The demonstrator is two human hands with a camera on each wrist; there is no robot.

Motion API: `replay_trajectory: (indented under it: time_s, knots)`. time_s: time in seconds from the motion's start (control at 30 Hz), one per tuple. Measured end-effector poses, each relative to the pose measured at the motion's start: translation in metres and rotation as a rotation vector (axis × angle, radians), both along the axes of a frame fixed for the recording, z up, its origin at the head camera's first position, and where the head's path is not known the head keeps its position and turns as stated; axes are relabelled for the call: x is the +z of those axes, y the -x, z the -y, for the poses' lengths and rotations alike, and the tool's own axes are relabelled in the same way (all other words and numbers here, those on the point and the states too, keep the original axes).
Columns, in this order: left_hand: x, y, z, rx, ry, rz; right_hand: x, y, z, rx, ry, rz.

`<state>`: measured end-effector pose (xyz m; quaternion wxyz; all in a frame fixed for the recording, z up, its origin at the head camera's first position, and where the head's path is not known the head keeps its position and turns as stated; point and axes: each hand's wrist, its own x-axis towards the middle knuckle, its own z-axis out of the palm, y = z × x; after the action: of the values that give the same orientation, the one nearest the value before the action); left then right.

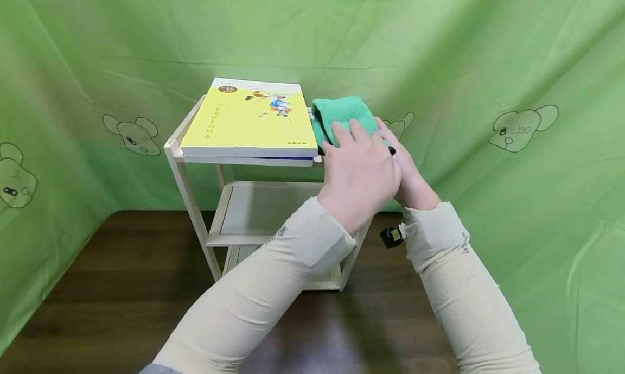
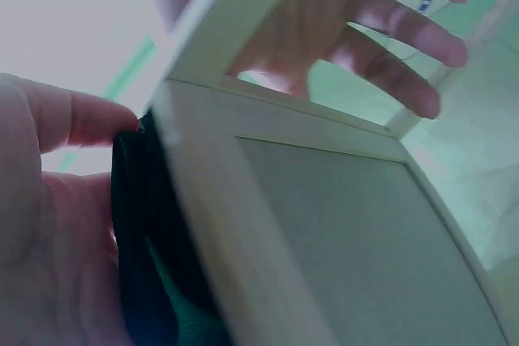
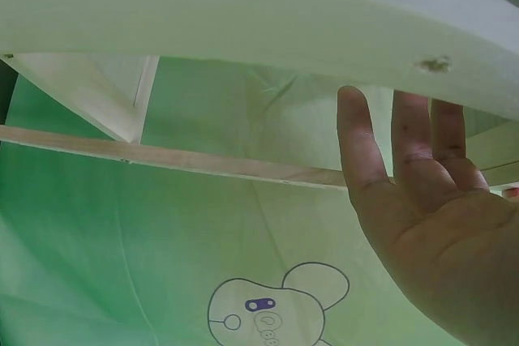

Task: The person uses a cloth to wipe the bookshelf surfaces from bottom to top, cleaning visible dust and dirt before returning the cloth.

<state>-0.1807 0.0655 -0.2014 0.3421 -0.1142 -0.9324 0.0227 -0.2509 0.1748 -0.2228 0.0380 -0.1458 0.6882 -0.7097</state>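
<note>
My left hand (image 1: pixel 361 165) rests on a folded green cloth (image 1: pixel 349 111) with black edging, its fingers spread over the top. In the left wrist view, this hand's thumb (image 2: pixel 89 119) touches the dark edge of the cloth beside the shelf rail. My right hand (image 1: pixel 407 173) is at the right side of the shelf, partly hidden behind the left. The right wrist view shows the right hand (image 3: pixel 438 208) with fingers extended upward, their tips at the wooden rail (image 3: pixel 243 22). Next to the cloth, a yellow book (image 1: pixel 249 119) lies flat on the top shelf.
Beneath the yellow book lies another book with a blue edge (image 1: pixel 273 159). The pale wooden rack (image 1: pixel 187 200) has lower shelves (image 1: pixel 263 208) and stands on a dark wooden floor (image 1: pixel 122 287). A green curtain (image 1: pixel 171 26) with printed bear heads hangs behind and at both sides.
</note>
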Motion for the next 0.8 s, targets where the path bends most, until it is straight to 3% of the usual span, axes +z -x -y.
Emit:
replay_trajectory:
  time_s: [0.13, 0.3, 0.6, 0.8]
  knots:
    - [0.005, 0.009, -0.002, 0.038, -0.016, 0.132, -0.002, 0.007, 0.001, 0.037, 0.073, -0.007]
    - [0.008, 0.019, -0.001, 0.055, -0.035, 0.201, -0.004, 0.013, 0.001, 0.07, 0.095, -0.032]
    - [0.013, 0.036, -0.004, 0.078, -0.073, 0.39, -0.004, 0.006, 0.002, 0.061, 0.157, -0.035]
    - [0.019, 0.044, -0.005, 0.072, -0.116, 0.478, -0.003, 0.005, 0.003, 0.067, 0.122, -0.07]
